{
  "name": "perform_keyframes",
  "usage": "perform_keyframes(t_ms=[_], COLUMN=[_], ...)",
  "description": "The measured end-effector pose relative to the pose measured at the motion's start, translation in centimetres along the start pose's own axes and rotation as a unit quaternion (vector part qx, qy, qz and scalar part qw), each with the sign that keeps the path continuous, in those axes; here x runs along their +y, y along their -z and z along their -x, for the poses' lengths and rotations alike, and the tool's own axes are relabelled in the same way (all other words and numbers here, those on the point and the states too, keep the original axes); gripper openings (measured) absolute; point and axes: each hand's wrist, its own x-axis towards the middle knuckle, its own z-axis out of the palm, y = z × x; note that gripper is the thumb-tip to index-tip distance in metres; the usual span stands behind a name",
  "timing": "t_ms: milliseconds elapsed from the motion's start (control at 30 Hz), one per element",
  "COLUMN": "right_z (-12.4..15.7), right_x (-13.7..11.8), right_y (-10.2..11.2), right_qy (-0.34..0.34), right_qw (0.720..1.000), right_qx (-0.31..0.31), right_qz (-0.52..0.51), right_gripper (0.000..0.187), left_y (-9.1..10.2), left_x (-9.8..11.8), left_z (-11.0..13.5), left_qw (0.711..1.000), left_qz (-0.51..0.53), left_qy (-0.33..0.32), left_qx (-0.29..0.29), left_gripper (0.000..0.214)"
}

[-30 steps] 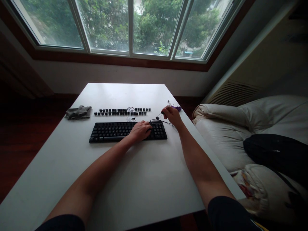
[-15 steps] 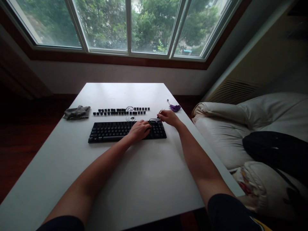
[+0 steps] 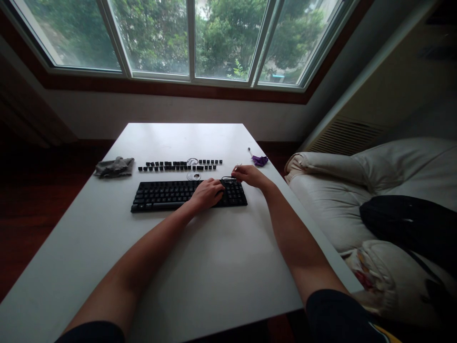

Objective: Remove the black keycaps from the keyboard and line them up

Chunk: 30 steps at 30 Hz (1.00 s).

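Observation:
A black keyboard point(image 3: 164, 194) lies across the white table point(image 3: 200, 267). My left hand point(image 3: 207, 192) rests over its right half, fingers bent loosely apart and touching the keys. At the keyboard's back right corner is my right hand point(image 3: 248, 175), its thumb and fingertips pinched on a thin wire tool point(image 3: 238, 166) that looks like a keycap puller. Its lower end is hard to make out. Behind the keyboard stand two rows of loose black keycaps point(image 3: 171, 166). A round clear lid or dish point(image 3: 193, 176) sits between them and the keyboard, with another ring-shaped clear one point(image 3: 193, 161) farther back.
A crumpled grey cloth point(image 3: 114, 167) lies at the table's left edge. Near the right edge are a purple cloth-like piece point(image 3: 260, 161) and a thin light stick point(image 3: 249, 151). A pale sofa point(image 3: 321, 200) with a black bag point(image 3: 410, 224) stands to the right.
My right hand has shifted slightly left, toward the keyboard's back edge, with its fingers still pinched. My left hand stays in place on the keyboard.

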Motion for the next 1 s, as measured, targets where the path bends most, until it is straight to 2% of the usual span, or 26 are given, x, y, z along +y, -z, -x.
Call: perform_keyframes(t_ms=[133,333,567,667,800,1000], right_z=[0.1,0.2,0.3,0.5,0.7,1.1], right_x=[-0.2,-0.4,-1.7,-2.7,-4.1,-5.7], right_y=[0.1,0.1,-0.3,-0.4,-0.7,-1.3], right_qy=[0.008,-0.010,0.003,0.020,0.048,0.053], right_qw=[1.000,1.000,0.999,0.996,0.995,0.995], right_qx=[0.019,-0.006,0.047,0.068,0.072,0.066], right_qz=[0.011,-0.021,-0.025,-0.046,-0.056,-0.051], right_gripper=[0.038,0.039,0.040,0.041,0.041,0.041], left_y=[-0.1,-0.2,0.0,-0.2,-0.4,-0.7], left_x=[-0.1,-0.1,0.0,-0.4,-0.9,-1.2], left_z=[0.0,0.0,0.0,0.0,-0.3,-0.8], left_qw=[1.000,1.000,0.999,0.993,0.967,0.936], left_qz=[0.002,0.007,0.036,0.084,0.199,0.303], left_qy=[-0.001,0.004,0.023,0.073,0.131,0.130], left_qx=[0.004,0.002,0.014,0.046,0.089,0.127], left_gripper=[0.025,0.025,0.023,0.021,0.028,0.027])
